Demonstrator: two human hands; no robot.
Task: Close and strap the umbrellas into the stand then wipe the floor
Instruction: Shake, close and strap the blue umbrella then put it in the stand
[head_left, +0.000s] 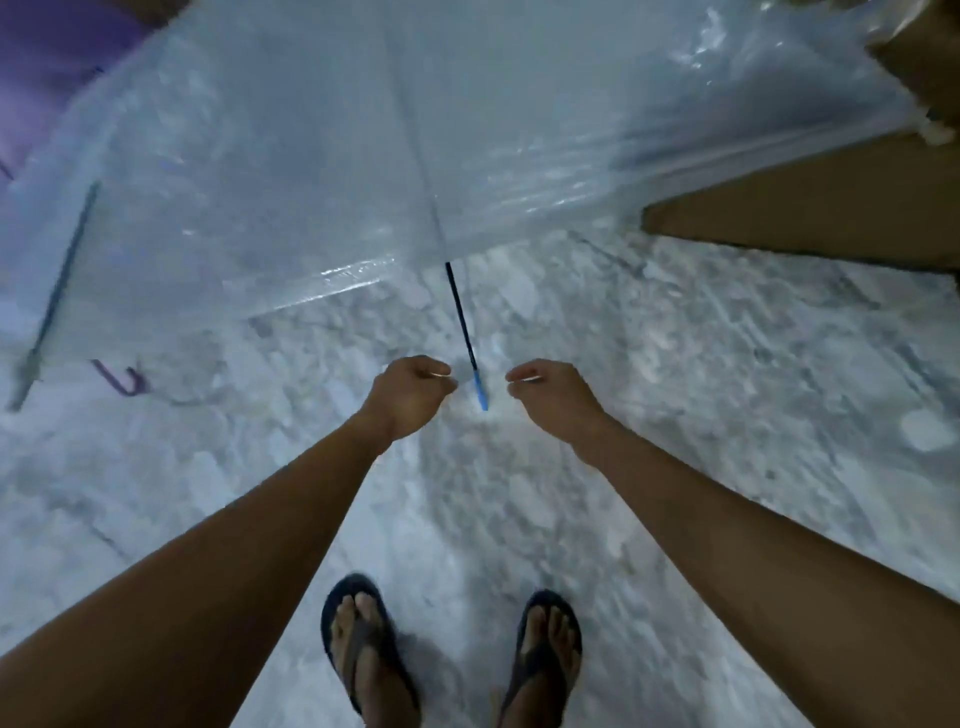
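A clear plastic umbrella (363, 156) lies open on the marble floor (727, 364), its canopy filling the upper half of the view. Its dark shaft (460, 317) points toward me and ends in a light blue tip (480, 397). My left hand (410, 395) hovers just left of that tip with its fingers curled in and nothing in it. Just right of the tip, my right hand (556, 400) is curled the same way. Neither hand touches the shaft. A purple umbrella (57, 62) shows at the top left, partly behind the clear canopy.
A second dark shaft (57, 291) and a purple hook handle (124, 379) lie at the left, seen partly through the canopy. Brown wooden furniture (810, 208) juts in from the right. My feet in dark sandals (363, 644) stand at the bottom centre.
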